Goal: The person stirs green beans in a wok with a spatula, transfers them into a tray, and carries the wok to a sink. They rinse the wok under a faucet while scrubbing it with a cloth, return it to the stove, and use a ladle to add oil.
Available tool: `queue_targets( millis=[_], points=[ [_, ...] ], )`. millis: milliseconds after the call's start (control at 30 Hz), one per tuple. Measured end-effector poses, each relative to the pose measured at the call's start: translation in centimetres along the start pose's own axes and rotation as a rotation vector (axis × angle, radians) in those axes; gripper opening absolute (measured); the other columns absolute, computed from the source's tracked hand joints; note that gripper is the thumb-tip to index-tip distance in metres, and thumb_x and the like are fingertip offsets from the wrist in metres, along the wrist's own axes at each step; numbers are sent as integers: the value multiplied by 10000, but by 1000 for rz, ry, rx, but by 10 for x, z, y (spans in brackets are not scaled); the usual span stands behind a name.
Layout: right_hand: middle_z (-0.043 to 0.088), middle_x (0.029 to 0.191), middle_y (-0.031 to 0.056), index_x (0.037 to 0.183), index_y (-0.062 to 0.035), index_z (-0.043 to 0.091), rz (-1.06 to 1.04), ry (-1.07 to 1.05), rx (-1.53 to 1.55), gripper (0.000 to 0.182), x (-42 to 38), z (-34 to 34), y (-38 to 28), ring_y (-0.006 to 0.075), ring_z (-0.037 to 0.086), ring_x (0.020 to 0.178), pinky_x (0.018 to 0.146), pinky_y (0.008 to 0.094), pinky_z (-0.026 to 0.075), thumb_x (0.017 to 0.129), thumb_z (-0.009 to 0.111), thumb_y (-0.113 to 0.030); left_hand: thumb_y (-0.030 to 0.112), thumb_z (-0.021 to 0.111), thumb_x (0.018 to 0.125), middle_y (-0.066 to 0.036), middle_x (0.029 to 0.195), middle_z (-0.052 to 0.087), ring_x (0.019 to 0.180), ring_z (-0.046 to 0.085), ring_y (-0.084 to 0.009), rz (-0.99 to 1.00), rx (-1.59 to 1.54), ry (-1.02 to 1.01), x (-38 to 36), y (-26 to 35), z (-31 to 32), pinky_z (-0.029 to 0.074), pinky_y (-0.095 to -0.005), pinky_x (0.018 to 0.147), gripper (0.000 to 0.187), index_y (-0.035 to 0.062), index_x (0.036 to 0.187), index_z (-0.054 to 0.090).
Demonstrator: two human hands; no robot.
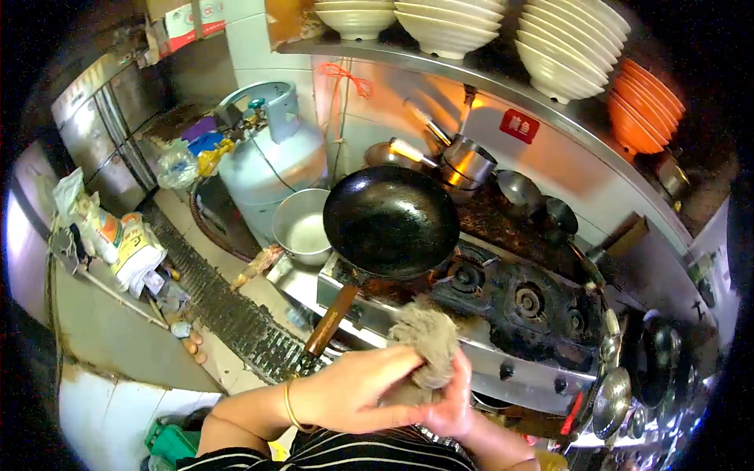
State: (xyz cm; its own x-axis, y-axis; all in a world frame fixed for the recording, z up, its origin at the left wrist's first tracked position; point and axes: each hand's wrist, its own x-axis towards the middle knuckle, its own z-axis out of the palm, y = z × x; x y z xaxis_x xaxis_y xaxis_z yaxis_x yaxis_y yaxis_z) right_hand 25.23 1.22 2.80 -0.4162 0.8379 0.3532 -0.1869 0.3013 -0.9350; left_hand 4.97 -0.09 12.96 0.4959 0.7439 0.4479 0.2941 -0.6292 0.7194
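A crumpled grey-beige rag (428,337) is bunched between my two hands, in front of the stove. My left hand (365,392), with a gold bangle at the wrist, lies across its near side with the fingers bent onto it. From the other side my right hand (452,400) grips the same cloth, and its fingers are partly hidden. Just beyond the hands a black wok (391,220) rests on the left burner. Its wooden handle (334,318) points towards me, left of the rag, and neither hand touches it.
The gas stove (526,302) stretches to the right. A pale metal pot (304,228) stands left of the wok, before a gas cylinder (275,157). Small pans (518,188) sit behind the burners. Stacked bowls (565,55) fill the overhead shelf. Metal ladles (613,400) hang at right.
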Motion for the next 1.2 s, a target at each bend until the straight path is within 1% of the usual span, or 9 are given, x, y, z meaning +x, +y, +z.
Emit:
queue_targets(
  millis=[200, 400, 467, 533, 733, 900, 933, 1133, 1200],
  points=[
    [560, 1104, 84, 1306, -22, 412, 441, -85, 142, 459, 39, -52, 0, 166, 587, 923, 753, 339, 550, 864, 516, 39, 151, 665, 814, -122, 1079, 637, 982, 607, -195, -404, 42, 704, -87, -19, 5, 474, -339, 877, 332, 13, 1109, 608],
    [582, 1168, 120, 1251, -16, 486, -155, -70, -365, 429, 172, -65, -31, 206, 589, 1007, 845, 357, 510, 830, 569, -27, 191, 571, 876, -98, 1185, 602, 987, 601, -204, -690, -986, 1297, -147, -70, 43, 483, -413, 898, 423, 59, 1272, 498],
    [591, 1188, 151, 1231, -35, 512, -510, -94, -789, 424, 226, -49, -24, 276, 591, 1067, 925, 375, 471, 817, 595, -73, 277, 527, 905, -113, 1230, 591, 1030, 607, -239, -579, -1453, 1087, -161, -98, 54, 494, -501, 898, 466, 83, 1325, 472],
    [577, 1218, 177, 1262, -64, 507, -504, -355, -1084, 463, 281, -47, 2, 350, 560, 1114, 972, 404, 440, 825, 619, -171, 355, 493, 918, -116, 1244, 575, 1077, 584, -277, -717, -1660, 1024, -139, -108, 46, 480, -515, 898, 499, 98, 1343, 449],
    [537, 1279, 173, 1299, -103, 508, -186, -647, -1350, 509, 377, -37, 142, 357, 505, 1181, 1011, 434, 408, 830, 608, -271, 367, 485, 918, -127, 1252, 561, 1000, 606, -249, -665, -1948, 543, -120, -162, 17, 549, -386, 744, 556, 108, 1395, 365],
    [391, 1430, 152, 1403, -223, 402, 13, -746, -1524, 571, 378, -18, 218, 408, 385, 1282, 1052, 464, 372, 857, 567, -232, 202, 609, 838, -74, 917, 533, 649, 534, -165, -877, -1915, 447, -108, -174, 6, 443, -276, 489, 578, 79, 1349, 368],
    [358, 1441, 227, 1420, -199, 380, 75, -806, -1515, 600, 370, -12, 213, 429, 383, 1276, 1077, 468, 325, 854, 577, -164, 192, 608, 834, -73, 903, 530, 642, 529, -168, -873, -1896, 403, -108, -178, 3, 444, -279, 489, 572, 72, 1342, 373],
    [509, 1276, 158, 1305, -128, 500, 220, -1187, -678, 556, 295, -4, 166, 336, 456, 1198, 1053, 409, 344, 765, 578, -23, 113, 600, 805, -97, 827, 507, 572, 505, -185, -824, -1903, 248, -109, -194, -6, 438, -292, 473, 563, 34, 1313, 372],
    [551, 1159, 114, 1176, -119, 554, 159, -1280, -777, 453, 299, -19, 167, 327, 496, 1134, 993, 407, 398, 735, 603, -32, 97, 602, 800, -102, 824, 507, 549, 504, -189, -868, -1827, 221, -106, -194, -10, 432, -295, 459, 550, 29, 1296, 375]
  ],
)
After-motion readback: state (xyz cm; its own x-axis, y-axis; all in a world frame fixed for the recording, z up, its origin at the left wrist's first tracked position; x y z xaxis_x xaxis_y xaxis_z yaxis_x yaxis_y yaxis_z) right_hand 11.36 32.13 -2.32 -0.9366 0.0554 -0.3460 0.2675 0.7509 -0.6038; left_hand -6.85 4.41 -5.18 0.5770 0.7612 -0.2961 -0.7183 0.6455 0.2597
